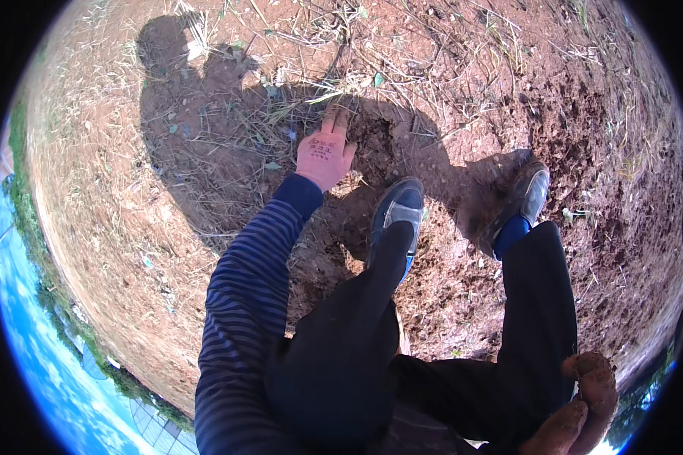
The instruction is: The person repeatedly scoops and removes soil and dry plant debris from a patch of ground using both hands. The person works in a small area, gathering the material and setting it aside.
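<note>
My left hand (325, 149), in a pink work glove with printed writing, reaches down to the reddish soil (375, 128) among dry straw (341, 88). Its fingertips are soiled and touch the ground by a patch of dug, crumbly earth; whether they pinch anything is hidden. My right hand (583, 404) is at the lower right beside my knee, in a glove caked with soil. Its fingers are curled, and what lies within them cannot be seen. A blue striped sleeve (250, 284) covers my left arm.
My two dark shoes (403, 207) stand on loose soil near the dug patch. Cut straw and dry stems (489, 34) lie scattered over the ground at the top. Green plants (34, 250) and blue sky line the far left rim.
</note>
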The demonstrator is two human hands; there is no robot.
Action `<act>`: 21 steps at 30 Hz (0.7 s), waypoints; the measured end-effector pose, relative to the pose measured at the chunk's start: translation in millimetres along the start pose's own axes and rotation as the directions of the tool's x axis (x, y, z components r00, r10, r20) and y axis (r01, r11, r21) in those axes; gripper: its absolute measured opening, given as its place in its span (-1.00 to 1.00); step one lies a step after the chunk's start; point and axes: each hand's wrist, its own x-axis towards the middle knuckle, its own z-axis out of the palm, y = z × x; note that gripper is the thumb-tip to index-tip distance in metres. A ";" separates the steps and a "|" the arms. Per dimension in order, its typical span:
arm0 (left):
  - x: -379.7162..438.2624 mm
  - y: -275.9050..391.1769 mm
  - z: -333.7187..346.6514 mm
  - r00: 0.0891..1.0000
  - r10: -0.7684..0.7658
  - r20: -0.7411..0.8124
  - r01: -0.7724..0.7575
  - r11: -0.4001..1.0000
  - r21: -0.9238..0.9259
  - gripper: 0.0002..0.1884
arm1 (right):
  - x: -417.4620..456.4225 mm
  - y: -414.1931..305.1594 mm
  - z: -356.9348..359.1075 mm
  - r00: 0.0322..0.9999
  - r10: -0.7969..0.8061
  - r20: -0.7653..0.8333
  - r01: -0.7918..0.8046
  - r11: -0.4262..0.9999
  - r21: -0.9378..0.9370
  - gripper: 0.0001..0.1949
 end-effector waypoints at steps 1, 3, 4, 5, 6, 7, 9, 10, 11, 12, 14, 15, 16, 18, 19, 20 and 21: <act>11.6 -0.8 -5.3 0.999 -0.037 0.018 0.036 0.998 0.048 -0.25 | -1.3 -2.7 1.2 1.000 0.019 -0.012 -0.019 1.000 -0.025 -0.63; 28.2 -11.5 -11.3 0.980 -0.176 0.094 0.171 0.984 0.059 -0.21 | -2.8 -7.7 2.2 0.998 0.053 -0.026 -0.055 0.996 -0.067 -0.64; 31.4 -14.9 -12.8 0.961 -0.245 0.131 0.237 0.969 0.069 -0.19 | -2.9 -6.4 3.7 0.999 0.023 -0.034 -0.024 0.999 -0.044 -0.64; 31.5 -14.5 -9.0 0.956 -0.274 0.102 0.265 0.960 0.089 -0.20 | -3.0 -5.2 5.0 0.999 -0.009 -0.043 0.008 1.000 -0.022 -0.64; 32.6 -10.7 -4.0 0.952 -0.299 0.071 0.291 0.951 0.107 -0.22 | -2.4 1.1 10.5 0.994 -0.086 -0.063 0.088 0.995 0.038 -0.64; 33.5 -9.1 -0.7 0.945 -0.323 0.040 0.317 0.940 0.124 -0.23 | -3.4 3.4 10.1 0.991 -0.111 -0.072 0.116 0.991 0.068 -0.64; 36.8 -11.1 -1.8 0.905 -0.399 0.149 0.391 0.917 0.080 -0.29 | -4.6 8.0 9.1 0.986 -0.147 -0.084 0.156 0.982 0.109 -0.64; 38.4 -11.2 -4.1 0.879 -0.431 0.204 0.428 0.902 0.061 -0.31 | -4.8 7.9 8.3 0.985 -0.149 -0.083 0.158 0.981 0.112 -0.64; 38.0 -11.3 -2.2 0.881 -0.427 0.205 0.429 0.902 0.037 -0.35 | -4.0 6.5 7.9 0.986 -0.146 -0.082 0.155 0.982 0.109 -0.64; 34.9 -13.9 3.4 0.883 -0.423 0.206 0.429 0.903 0.015 -0.38 | -3.6 4.4 7.8 0.986 -0.145 -0.079 0.153 0.982 0.107 -0.64; 19.1 -26.2 14.1 0.916 -0.352 0.194 0.373 0.924 -0.085 -0.48 | -5.8 7.1 7.2 0.986 -0.144 -0.078 0.154 0.980 0.128 -0.64; 7.2 -33.5 18.1 0.926 -0.301 0.226 0.329 0.939 -0.096 -0.50 | -7.8 12.3 6.4 0.986 -0.143 -0.083 0.155 0.976 0.153 -0.64; -6.1 -36.4 19.5 0.932 -0.249 0.262 0.289 0.949 -0.126 -0.52 | -5.3 11.8 6.2 0.986 -0.148 -0.075 0.158 0.974 0.164 -0.64; -23.3 -26.5 21.8 0.940 -0.148 0.308 0.211 0.960 -0.185 -0.58 | -4.5 8.7 4.5 0.985 -0.155 -0.073 0.164 0.974 0.157 -0.64; -33.1 -17.7 16.9 0.931 -0.128 0.341 0.191 0.969 -0.158 -0.59 | -3.8 8.1 4.4 0.986 -0.153 -0.071 0.163 0.973 0.162 -0.64; -37.9 -4.1 7.8 0.922 -0.106 0.372 0.166 0.977 -0.134 -0.59 | -3.5 7.6 3.4 0.985 -0.153 -0.074 0.163 0.974 0.159 -0.64; -43.9 3.3 2.3 0.911 -0.089 0.402 0.144 0.984 -0.108 -0.60 | -3.5 6.7 3.6 0.985 -0.154 -0.078 0.166 0.972 0.166 -0.64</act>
